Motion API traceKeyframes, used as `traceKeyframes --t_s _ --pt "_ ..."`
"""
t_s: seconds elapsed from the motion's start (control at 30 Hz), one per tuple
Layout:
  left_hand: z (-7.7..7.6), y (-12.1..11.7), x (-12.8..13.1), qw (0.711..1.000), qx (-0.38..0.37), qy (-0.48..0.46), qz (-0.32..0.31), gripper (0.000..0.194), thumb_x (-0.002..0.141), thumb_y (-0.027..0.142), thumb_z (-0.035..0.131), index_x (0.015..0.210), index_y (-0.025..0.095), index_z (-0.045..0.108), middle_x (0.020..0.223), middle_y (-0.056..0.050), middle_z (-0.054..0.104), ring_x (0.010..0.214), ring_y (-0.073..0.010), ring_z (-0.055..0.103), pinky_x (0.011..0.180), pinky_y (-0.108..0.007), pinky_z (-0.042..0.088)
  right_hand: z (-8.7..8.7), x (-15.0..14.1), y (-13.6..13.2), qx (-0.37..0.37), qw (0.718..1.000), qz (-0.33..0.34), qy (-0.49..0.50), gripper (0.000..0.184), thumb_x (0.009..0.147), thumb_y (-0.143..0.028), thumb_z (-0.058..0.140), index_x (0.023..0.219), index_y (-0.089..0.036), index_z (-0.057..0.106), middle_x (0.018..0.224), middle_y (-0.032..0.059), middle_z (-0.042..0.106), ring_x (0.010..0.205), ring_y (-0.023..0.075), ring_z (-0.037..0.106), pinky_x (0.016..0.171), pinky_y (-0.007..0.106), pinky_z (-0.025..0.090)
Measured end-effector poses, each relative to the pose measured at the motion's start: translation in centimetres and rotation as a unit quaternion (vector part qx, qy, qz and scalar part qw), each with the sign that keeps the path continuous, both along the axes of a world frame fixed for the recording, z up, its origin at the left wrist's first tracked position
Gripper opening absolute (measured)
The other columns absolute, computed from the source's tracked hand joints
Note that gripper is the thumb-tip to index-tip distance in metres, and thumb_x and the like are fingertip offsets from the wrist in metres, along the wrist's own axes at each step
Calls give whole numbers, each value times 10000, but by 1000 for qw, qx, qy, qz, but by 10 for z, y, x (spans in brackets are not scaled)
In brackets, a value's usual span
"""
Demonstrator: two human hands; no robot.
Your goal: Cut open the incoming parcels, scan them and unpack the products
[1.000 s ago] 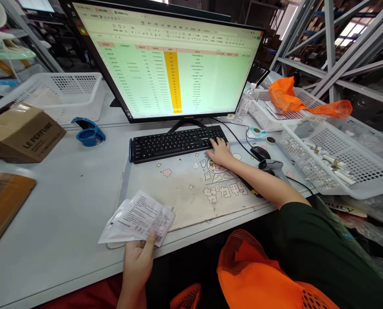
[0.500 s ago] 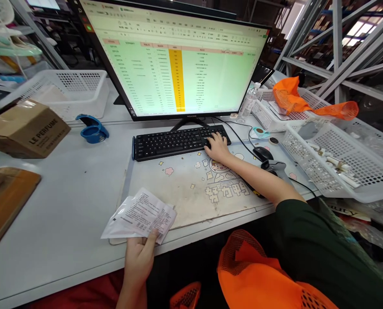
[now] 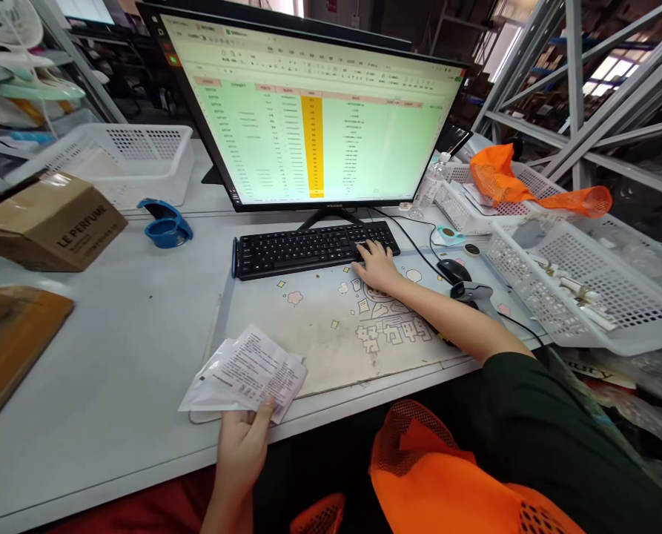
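My left hand (image 3: pixel 244 443) grips the near edge of a white printed packet (image 3: pixel 247 372) at the table's front edge, thumb on top. My right hand (image 3: pixel 376 263) rests on the right end of the black keyboard (image 3: pixel 308 248), fingers spread over the keys. A large monitor (image 3: pixel 319 115) behind the keyboard shows a green spreadsheet with a yellow column. A worn desk mat (image 3: pixel 331 326) with cartoon print lies under the keyboard and packet. A black mouse (image 3: pixel 454 270) and a barcode scanner (image 3: pixel 472 291) sit just right of my right forearm.
A brown carton marked LE PERFUME (image 3: pixel 53 221) and a blue tape dispenser (image 3: pixel 164 225) stand at the left. White perforated baskets (image 3: pixel 575 297) hold small items at the right, another basket (image 3: pixel 124 159) at back left. Orange mesh fabric (image 3: pixel 447 475) lies on my lap.
My right hand has shifted slightly on the keyboard's right end. The view has drifted a little; my left hand keeps hold of the packet.
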State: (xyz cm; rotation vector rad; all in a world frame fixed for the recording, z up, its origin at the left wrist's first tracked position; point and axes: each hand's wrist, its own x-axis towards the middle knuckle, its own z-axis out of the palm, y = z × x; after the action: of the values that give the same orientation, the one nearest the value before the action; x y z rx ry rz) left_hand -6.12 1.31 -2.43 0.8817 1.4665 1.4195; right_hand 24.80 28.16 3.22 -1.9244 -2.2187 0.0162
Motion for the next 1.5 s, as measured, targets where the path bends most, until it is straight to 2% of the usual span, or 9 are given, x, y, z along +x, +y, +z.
traceKeyframes --t_s 0.1,0.27,0.4,0.6,0.73,0.97,1.2,1.33,1.5 --pt "0 3 0 1000 10 2 -7 854 780 621 860 1470 198 586 1532 -183 595 1534 -399 447 1323 -582 271 -2 6 -3 -11 1000 -5 -5 653 1075 -516 436 1621 -158 456 1717 190 346 1595 401 267 1269 672 240" --pt "0 3 1 1000 26 -6 -4 898 764 632 872 1484 189 566 1512 -197 608 1536 -400 445 1320 -590 271 9 -23 37 5 1000 5 4 621 1090 -517 408 1597 -169 494 1746 186 277 1627 395 188 1283 682 193" --pt "3 0 3 999 30 -7 9 916 760 658 868 1487 200 554 1520 -200 600 1527 -396 458 1318 -598 265 19 -44 56 -30 999 5 13 627 1096 -568 375 1547 -175 563 1771 174 217 1645 411 116 1275 734 133" --pt "7 1 5 999 41 3 6 960 712 734 871 1458 202 583 1534 -201 589 1532 -402 449 1335 -579 217 11 -20 13 -30 1000 1 7 612 1095 -478 407 1592 -128 478 1708 210 353 1581 358 315 1270 732 186" --pt "5 4 2 999 39 -17 -26 915 742 699 870 1452 195 587 1537 -196 588 1557 -397 411 1338 -574 219 1 -1 -15 -38 999 10 -10 601 1070 -438 484 1604 -163 471 1703 196 370 1576 354 320 1259 729 228" --pt "-1 4 1 998 57 -2 -16 881 758 682 861 1430 175 601 1495 -202 622 1549 -394 426 1336 -576 241 3 -9 -8 -7 1000 9 -16 546 1059 -438 501 1466 -92 612 1716 238 291 1614 411 166 1276 723 117" --pt "-1 3 5 998 67 -10 -10 846 753 639 875 1413 190 595 1486 -198 631 1517 -383 479 1325 -578 277 -2 -14 -13 15 1000 13 -16 585 1045 -427 505 1495 -58 569 1499 268 530 1503 396 342 1270 706 155" --pt "-3 5 4 998 67 -18 -13 845 749 619 877 1418 194 582 1492 -201 625 1509 -383 488 1308 -575 324 -2 -12 -12 21 1000 9 -18 552 1034 -423 505 1457 -84 612 1639 251 392 1582 417 201 1267 733 106" --pt "-5 5 5 997 70 -22 -15 873 736 615 875 1432 192 562 1513 -209 606 1481 -386 522 1287 -571 366 1 -11 -12 4 1000 10 -15 567 1034 -431 491 1478 -94 597 1719 230 291 1612 420 147 1253 770 98"
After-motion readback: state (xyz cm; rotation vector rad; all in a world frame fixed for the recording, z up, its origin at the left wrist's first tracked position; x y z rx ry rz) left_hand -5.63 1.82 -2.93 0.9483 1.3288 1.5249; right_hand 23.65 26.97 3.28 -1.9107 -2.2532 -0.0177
